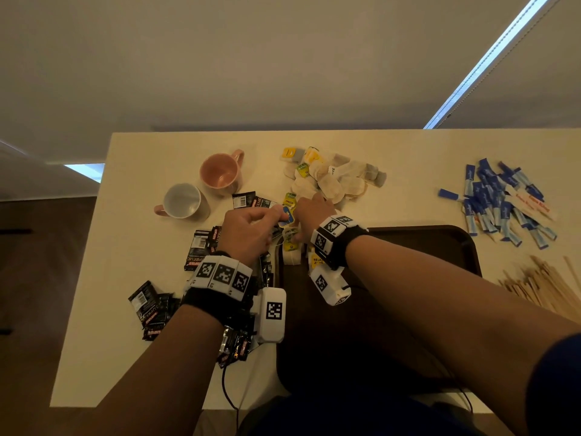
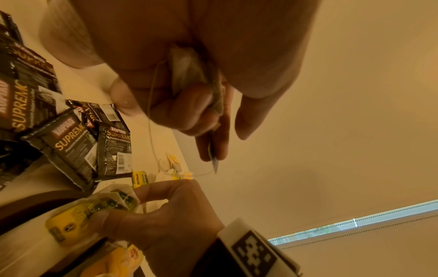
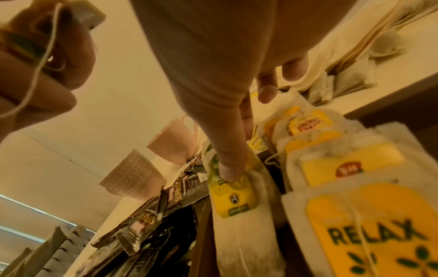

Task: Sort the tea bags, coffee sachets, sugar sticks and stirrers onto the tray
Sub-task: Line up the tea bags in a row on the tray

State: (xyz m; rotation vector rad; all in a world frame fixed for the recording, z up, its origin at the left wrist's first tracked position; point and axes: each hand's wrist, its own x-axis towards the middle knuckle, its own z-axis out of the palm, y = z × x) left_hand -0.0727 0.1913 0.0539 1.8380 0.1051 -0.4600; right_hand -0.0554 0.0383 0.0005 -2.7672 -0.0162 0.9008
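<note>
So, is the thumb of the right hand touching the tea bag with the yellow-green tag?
Touching. In the right wrist view, the right hand presses its thumb tip onto the yellow-green tag of the tea bag.

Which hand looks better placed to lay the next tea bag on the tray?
Probably the right hand: it already presses a tea bag at the tray edge. The left hand hovers over the coffee sachets.

Two mugs, one tray, two hands.

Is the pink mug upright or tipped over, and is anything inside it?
Upright and empty: the pink mug stands on its base on the table, mouth up, its bare inside showing in the head view.
</note>
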